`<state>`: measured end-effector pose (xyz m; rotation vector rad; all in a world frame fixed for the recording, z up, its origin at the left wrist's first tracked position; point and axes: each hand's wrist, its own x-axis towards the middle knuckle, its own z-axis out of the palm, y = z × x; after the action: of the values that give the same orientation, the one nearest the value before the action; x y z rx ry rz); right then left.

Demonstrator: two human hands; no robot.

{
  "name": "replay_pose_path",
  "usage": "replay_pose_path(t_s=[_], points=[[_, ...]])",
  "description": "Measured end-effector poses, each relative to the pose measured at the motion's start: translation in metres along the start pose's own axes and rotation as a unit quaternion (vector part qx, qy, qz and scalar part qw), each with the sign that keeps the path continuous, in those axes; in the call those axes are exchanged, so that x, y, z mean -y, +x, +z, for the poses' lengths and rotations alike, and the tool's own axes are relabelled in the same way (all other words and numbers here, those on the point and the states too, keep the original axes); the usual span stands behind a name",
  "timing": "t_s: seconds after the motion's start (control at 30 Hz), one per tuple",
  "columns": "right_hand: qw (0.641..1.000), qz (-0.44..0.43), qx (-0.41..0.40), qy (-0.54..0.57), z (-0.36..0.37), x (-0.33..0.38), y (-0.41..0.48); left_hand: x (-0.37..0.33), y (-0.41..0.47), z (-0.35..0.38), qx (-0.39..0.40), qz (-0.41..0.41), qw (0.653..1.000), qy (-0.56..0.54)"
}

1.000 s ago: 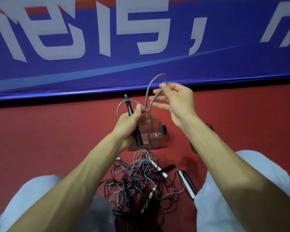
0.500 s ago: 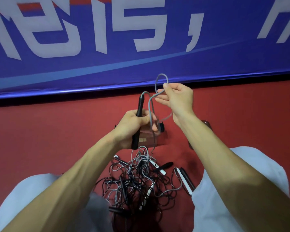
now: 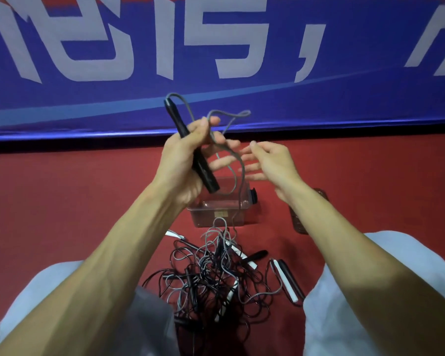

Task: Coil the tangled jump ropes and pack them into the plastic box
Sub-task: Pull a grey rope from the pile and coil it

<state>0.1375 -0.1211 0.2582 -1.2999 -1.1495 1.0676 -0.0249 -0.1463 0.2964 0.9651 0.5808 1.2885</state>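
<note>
Red floor carries the plastic box; above the box my left grip wraps the black handle, a loop of grey rope draped across it, and my right grip hangs spread and empty beside it. First coil barely begun, I judge; next, catch the rope's tail running down to the tangle on my side of the box.

banner: white characters cropped, comma legible | plastic box: label unreadable
</note>
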Motion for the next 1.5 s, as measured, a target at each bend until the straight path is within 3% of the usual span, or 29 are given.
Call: replay_pose_path(t_s=[0.1,0.2,0.27,0.4,0.5,0.6,0.73,0.83,0.93,1.0,1.13,1.37,1.5], points=[[0.983,-0.003,0.130,-0.125,0.001,-0.009,-0.002,-0.002,0.000,-0.002,-0.023,0.014,0.998,-0.057],[0.912,-0.045,0.266,-0.308,0.003,-0.016,-0.002,-0.005,0.002,-0.005,-0.052,0.018,0.985,-0.161],[0.888,-0.047,0.307,-0.340,0.005,-0.020,-0.006,-0.009,0.003,-0.009,-0.072,0.024,0.979,-0.191],[0.922,-0.046,0.238,-0.301,0.004,-0.022,-0.007,-0.005,0.007,-0.021,-0.126,0.012,0.964,-0.233],[0.964,-0.049,0.172,-0.197,0.003,-0.010,-0.007,0.001,0.013,-0.030,-0.167,-0.014,0.956,-0.240],[0.981,-0.087,0.128,-0.117,0.003,0.006,-0.008,0.011,0.020,-0.039,-0.195,-0.044,0.960,-0.197],[0.989,-0.117,0.087,-0.016,0.007,0.020,-0.011,0.029,0.021,-0.035,-0.154,-0.108,0.982,-0.024],[0.987,-0.138,0.061,0.045,0.008,0.028,-0.014,0.043,0.014,-0.024,-0.091,-0.135,0.975,0.152],[0.982,-0.158,0.036,0.101,0.003,0.036,-0.015,0.055,0.010,-0.025,-0.017,-0.116,0.927,0.355],[0.976,-0.167,0.019,0.136,-0.002,0.039,-0.016,0.060,0.009,-0.029,0.022,-0.124,0.894,0.430],[0.973,-0.159,-0.008,0.166,-0.009,0.039,-0.014,0.062,0.006,-0.032,0.033,-0.107,0.878,0.466],[0.964,-0.084,-0.062,0.245,-0.018,0.035,-0.002,0.052,-0.001,-0.019,0.016,-0.073,0.927,0.367],[0.975,-0.011,-0.060,0.213,-0.020,0.029,-0.003,0.039,-0.003,-0.011,0.030,-0.065,0.945,0.320]])
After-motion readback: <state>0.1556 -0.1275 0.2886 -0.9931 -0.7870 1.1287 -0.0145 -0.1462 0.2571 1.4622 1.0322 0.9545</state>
